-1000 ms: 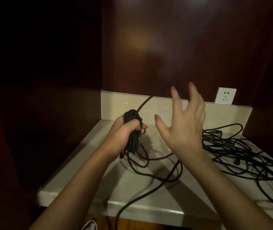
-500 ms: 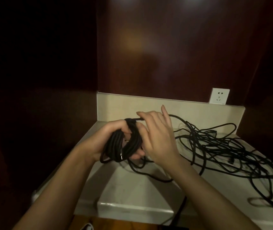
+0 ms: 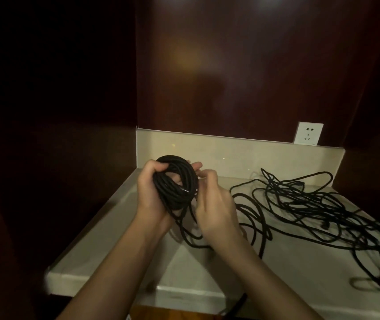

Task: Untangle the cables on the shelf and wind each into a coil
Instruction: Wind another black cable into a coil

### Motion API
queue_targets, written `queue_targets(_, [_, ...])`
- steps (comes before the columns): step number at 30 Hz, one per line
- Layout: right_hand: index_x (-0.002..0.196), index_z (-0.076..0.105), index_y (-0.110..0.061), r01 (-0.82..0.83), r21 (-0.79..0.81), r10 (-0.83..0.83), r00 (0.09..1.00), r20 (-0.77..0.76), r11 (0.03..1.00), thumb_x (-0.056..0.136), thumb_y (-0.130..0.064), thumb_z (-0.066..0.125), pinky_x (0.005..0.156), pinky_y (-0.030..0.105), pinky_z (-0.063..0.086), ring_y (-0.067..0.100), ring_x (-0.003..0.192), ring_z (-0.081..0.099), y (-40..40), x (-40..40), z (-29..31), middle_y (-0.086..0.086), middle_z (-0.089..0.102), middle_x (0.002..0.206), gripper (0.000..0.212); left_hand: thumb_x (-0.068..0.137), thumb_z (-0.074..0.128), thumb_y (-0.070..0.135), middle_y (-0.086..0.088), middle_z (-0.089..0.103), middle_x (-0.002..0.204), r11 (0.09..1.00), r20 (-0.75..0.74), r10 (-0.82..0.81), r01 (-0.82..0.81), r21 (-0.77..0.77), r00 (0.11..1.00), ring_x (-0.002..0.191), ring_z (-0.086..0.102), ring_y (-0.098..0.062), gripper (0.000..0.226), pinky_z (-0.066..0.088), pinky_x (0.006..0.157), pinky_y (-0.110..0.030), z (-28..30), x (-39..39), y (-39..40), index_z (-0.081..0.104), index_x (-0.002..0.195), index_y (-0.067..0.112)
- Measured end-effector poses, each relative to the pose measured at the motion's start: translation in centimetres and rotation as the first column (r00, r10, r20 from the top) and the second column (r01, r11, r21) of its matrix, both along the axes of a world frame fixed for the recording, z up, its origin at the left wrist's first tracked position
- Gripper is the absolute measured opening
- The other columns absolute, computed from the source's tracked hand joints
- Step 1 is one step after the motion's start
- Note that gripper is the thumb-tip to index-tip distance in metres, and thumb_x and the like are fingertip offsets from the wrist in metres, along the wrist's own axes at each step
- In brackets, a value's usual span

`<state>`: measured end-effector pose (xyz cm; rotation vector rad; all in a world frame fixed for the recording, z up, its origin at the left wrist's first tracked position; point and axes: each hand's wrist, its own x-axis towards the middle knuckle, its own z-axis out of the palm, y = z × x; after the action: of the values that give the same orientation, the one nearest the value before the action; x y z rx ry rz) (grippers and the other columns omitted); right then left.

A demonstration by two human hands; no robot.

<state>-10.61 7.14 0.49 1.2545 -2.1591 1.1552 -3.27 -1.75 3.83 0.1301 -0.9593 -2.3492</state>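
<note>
Left hand [image 3: 152,195] fingers clamp the coil [image 3: 175,181] above the shelf [image 3: 106,245]; right hand [image 3: 214,204] fingers pinch the cable [image 3: 257,218] beside it — lay each turn flat, drawing slack gently from the tangle [image 3: 322,204].

No legible text, brand, number or sign found. The white wall socket [image 3: 308,133], at right of centre in the frame above the pale upstand, bears a small mark at its lower right corner, too small and blurred to read.

White wall socket [image 3: 308,133], seemingly unused.
</note>
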Motion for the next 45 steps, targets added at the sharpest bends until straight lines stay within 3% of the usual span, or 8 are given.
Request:
queue_targets(6, [0.110, 0.047, -0.010, -0.051, 0.081, 0.047, 0.998, 0.048, 0.995, 0.100, -0.014, 0.043, 0.062, 0.042, 0.043, 0.031, 0.077, 0.060, 1.1, 1.1, -0.2, 0.010, 0.062, 0.086, 0.012, 0.091, 0.044, 0.028, -0.013, 0.068, 0.090, 0.980, -0.094, 0.178, -0.169, 0.101, 0.979, 0.092, 0.070, -0.032, 0.037, 0.054, 0.091, -0.043, 0.7, -1.7, 1.7, 0.062, 0.110, 0.002])
queue_targets(9, [0.102, 0.056, -0.014, -0.329, 0.059, 0.263, 0.839, 0.477, 0.943, 0.099, -0.018, 0.053, 0.065, 0.036, 0.052, 0.020, 0.068, 0.062, 2.8, -0.3, 0.1, 0.003, 0.066, 0.076, 0.006, 0.075, 0.056, 0.025, -0.008, 0.063, 0.085, 0.906, -0.212, 0.419, -0.423, 0.027, 0.883, 0.080, 0.065, -0.023, 0.033, 0.052, 0.070, -0.034, 1.5, -2.6, 1.3, 0.060, 0.103, 0.009])
queue_targets(14, [0.099, 0.064, -0.004, -0.431, -0.350, 0.513, 0.354, 0.782, 0.832, 0.103, -0.013, 0.046, 0.057, 0.021, 0.044, 0.015, 0.056, 0.037, 5.5, -0.2, 0.3, 0.001, 0.042, 0.055, 0.021, 0.078, 0.058, 0.024, -0.006, 0.057, 0.099, 0.369, -0.486, 0.617, -0.773, -0.515, 0.618, 0.082, 0.060, -0.016, 0.041, 0.048, 0.070, -0.027, 3.2, -3.3, -0.7, 0.050, 0.117, 0.016])
queue_targets(19, [0.103, 0.057, -0.027, -0.274, 0.405, 0.229, 0.961, 0.157, 0.872, 0.102, -0.042, 0.046, 0.075, 0.032, 0.049, 0.008, 0.077, 0.059, 6.3, 0.0, 1.3, -0.009, 0.063, 0.084, 0.019, 0.088, 0.050, 0.053, -0.001, 0.057, 0.119, -0.322, -0.422, 0.682, -0.272, -0.907, 0.598, 0.104, 0.057, -0.022, 0.054, 0.046, 0.081, -0.034, 0.8, -4.2, -1.9, 0.043, 0.131, 0.022])
queue_targets(24, [0.090, 0.075, -0.021, -0.398, 0.201, 0.418, 0.906, -0.069, 0.895, 0.088, -0.028, 0.072, 0.069, 0.019, 0.047, 0.000, 0.073, 0.062, 7.5, -3.1, 4.5, -0.013, 0.067, 0.077, 0.008, 0.085, 0.050, 0.066, -0.001, 0.064, 0.094, 0.044, 0.123, 0.282, 0.115, -0.992, 0.952, 0.088, 0.061, -0.022, 0.045, 0.051, 0.083, -0.045, -0.7, -2.9, -2.8, 0.053, 0.107, 0.026])
queue_targets(30, [0.053, 0.048, -0.018, -0.361, -0.087, 0.369, 0.924, 0.105, 0.929, 0.074, -0.027, 0.085, 0.050, 0.021, 0.027, 0.002, 0.051, 0.033, 5.9, -3.3, 5.0, -0.011, 0.038, 0.048, 0.043, 0.085, 0.061, 0.058, -0.019, 0.061, 0.084, 0.564, 0.331, -0.250, 0.415, -0.714, 0.910, 0.071, 0.062, -0.024, 0.060, 0.055, 0.065, -0.029, 0.1, -1.3, -0.6, 0.068, 0.105, 0.002])
queue_targets(38, [0.058, 0.050, -0.012, -0.468, -0.019, 0.455, 0.848, 0.270, 0.883, 0.085, -0.025, 0.077, 0.051, 0.020, 0.028, 0.002, 0.050, 0.034, 5.1, -3.3, 4.5, -0.013, 0.037, 0.050, 0.041, 0.067, 0.075, 0.037, -0.010, 0.069, 0.096, 0.486, 0.424, -0.279, 0.507, -0.712, 0.862, 0.085, 0.068, -0.019, 0.071, 0.054, 0.071, -0.028, -0.2, 0.6, -1.5, 0.055, 0.129, 0.009])
queue_targets(45, [0.085, 0.062, -0.006, -0.583, -0.102, 0.550, 0.674, 0.493, 0.806, 0.086, -0.033, 0.064, 0.049, 0.029, 0.015, 0.011, 0.050, 0.029, 5.7, -4.5, 6.6, 0.006, 0.045, 0.059, 0.027, 0.060, 0.069, 0.018, -0.024, 0.068, 0.102, 0.668, 0.274, -0.463, 0.535, -0.517, 0.843, 0.086, 0.069, -0.035, 0.074, 0.055, 0.086, -0.045, -0.7, -0.4, -0.6, 0.055, 0.131, 0.001])
